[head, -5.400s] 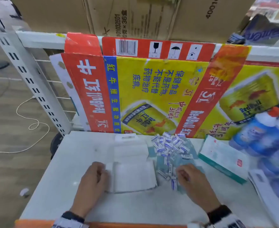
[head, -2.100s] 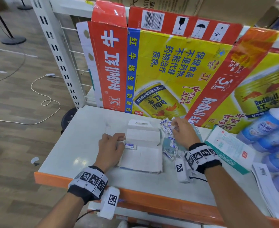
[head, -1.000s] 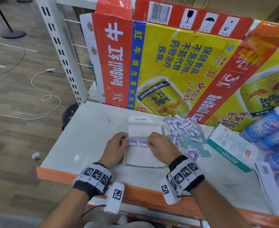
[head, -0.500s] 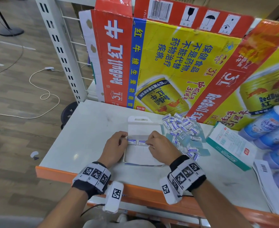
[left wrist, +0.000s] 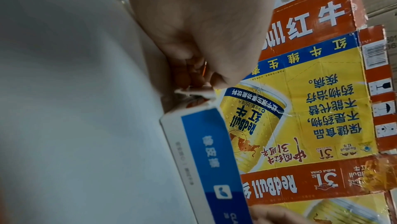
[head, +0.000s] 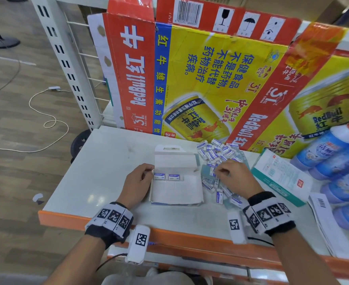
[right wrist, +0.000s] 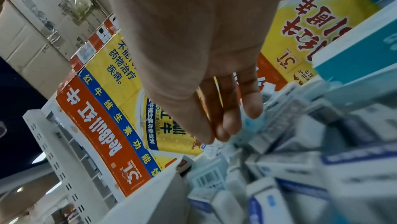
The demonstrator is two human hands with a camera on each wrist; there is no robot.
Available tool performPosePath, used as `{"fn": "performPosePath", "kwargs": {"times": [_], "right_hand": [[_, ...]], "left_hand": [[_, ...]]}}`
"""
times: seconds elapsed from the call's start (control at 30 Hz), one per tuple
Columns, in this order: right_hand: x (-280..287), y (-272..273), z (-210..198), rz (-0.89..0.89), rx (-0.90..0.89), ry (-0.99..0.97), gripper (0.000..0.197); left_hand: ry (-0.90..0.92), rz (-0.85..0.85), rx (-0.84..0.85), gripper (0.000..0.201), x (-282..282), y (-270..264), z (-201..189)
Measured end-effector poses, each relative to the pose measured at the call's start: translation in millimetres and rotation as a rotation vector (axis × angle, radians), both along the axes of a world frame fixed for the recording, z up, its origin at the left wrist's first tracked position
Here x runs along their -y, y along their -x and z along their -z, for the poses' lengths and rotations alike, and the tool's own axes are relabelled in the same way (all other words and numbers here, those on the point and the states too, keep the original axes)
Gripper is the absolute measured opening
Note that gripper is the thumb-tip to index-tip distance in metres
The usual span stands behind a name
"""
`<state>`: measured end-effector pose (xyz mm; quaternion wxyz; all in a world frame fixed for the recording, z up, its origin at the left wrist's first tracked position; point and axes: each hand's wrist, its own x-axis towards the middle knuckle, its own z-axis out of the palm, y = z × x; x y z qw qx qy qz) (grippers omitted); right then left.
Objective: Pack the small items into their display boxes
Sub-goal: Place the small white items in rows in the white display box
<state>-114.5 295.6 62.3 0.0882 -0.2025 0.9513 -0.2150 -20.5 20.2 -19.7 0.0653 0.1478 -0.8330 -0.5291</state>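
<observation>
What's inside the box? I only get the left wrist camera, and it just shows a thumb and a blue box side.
Observer: The head camera shows two small erasers lying side by side in the open display box.
Operator: Where are the others?
Observer: A loose pile of erasers sits just right of the box.
Operator: Is the other hand busy?
Observer: The right hand is on that pile, fingers pointing down into it. I cannot tell whether it holds one.
</observation>
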Motion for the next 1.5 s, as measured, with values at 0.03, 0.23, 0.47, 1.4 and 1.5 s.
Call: {"fn": "performPosePath", "kwargs": {"times": [0.03,0.23,0.47,1.4,1.5], "right_hand": [[-3.4,-2.4,3.1,-0.03,0.018,-0.036,0.015],[-6.4,-11.1,19.0,-0.116,-0.087,-0.228,0.031],[1.4,-15.7,28.4,-0.161,-0.223,-0.379,0.019],[-7.2,-17.0,-5.6,-0.01,0.166,0.136,0.025],[-4.7,-21.3,-4.6,0.01,0.179,0.285,0.022]], "left_hand": [[-0.006,-0.001,0.003,0.023,-0.2,0.2,-0.5],[-0.045,-0.043,0.025,0.024,-4.2,0.8,-3.7],[-0.035,-0.051,0.011,0.018,-5.0,2.4,0.0],[0.09,-0.037,-0.032,0.015,-4.5,1.3,3.3],[0.098,-0.042,-0.034,0.015,-5.3,0.7,2.9]]}}
